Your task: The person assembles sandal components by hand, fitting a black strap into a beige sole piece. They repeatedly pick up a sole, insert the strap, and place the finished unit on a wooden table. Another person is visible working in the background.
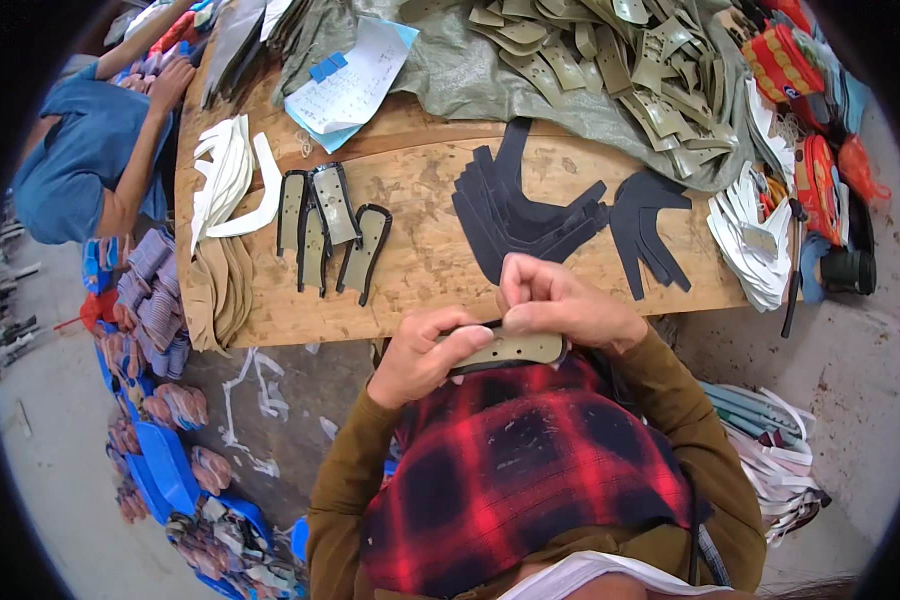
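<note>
Close to my body, just below the table's front edge, is a curved olive plate with small holes and a black edging. My left hand grips its left end, with the thumb lying over the plate's face. Above the plate's upper edge, the fingers of my right hand are pinched together; whatever they hold is too small to make out. Several similar black-edged plates lie on the table to the left. Beyond my hands are a fanned stack of black curved cut-outs and a smaller black stack.
White cut-outs and tan strips sit at the table's left. A large heap of olive plates rests on a grey-green sheet at the back, near a written paper. Another person is beyond the left edge.
</note>
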A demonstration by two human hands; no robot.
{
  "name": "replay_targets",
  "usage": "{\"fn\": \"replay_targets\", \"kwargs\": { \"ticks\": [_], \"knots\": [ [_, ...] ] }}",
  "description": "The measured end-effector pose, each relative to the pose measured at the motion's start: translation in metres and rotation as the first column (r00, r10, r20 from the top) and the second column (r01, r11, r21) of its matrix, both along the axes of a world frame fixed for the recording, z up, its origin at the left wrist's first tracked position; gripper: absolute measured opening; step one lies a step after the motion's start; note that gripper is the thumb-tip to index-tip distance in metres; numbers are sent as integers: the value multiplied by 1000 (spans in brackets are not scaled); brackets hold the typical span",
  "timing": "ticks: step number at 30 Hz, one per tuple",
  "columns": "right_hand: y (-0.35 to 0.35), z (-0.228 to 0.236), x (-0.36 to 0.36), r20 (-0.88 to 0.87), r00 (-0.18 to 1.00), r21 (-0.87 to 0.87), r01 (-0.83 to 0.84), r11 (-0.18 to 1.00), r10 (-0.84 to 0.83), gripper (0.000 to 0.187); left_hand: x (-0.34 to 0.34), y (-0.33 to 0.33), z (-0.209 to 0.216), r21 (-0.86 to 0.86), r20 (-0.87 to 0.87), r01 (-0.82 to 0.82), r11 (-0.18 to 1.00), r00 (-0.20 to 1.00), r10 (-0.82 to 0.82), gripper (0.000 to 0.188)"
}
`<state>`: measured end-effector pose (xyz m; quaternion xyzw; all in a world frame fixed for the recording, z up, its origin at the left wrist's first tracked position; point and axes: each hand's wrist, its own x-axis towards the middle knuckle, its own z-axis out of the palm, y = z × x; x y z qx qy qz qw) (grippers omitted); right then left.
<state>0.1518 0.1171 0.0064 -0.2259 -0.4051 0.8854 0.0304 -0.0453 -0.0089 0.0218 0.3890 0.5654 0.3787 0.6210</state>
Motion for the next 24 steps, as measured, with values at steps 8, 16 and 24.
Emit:
{"fn": "replay_targets", "kwargs": {
  "ticks": [8, 16, 24],
  "knots": [
    [-2, 3, -9, -34, 980, -120, 193, 974, -199, 20, 13, -5, -1, -94, 80, -268, 959, 958, 276, 21],
    [5, 7, -19, -77, 940, -117, 323, 939, -333, 20, 38, 1, -11, 66, 36, -432, 899, 902, 431, 22],
    [23, -7, -27, -138, 945, 106, 312, 944, -297, 26, 59, 9, -18, 189, -47, -454, 871, 882, 469, 22]
  ]
}}
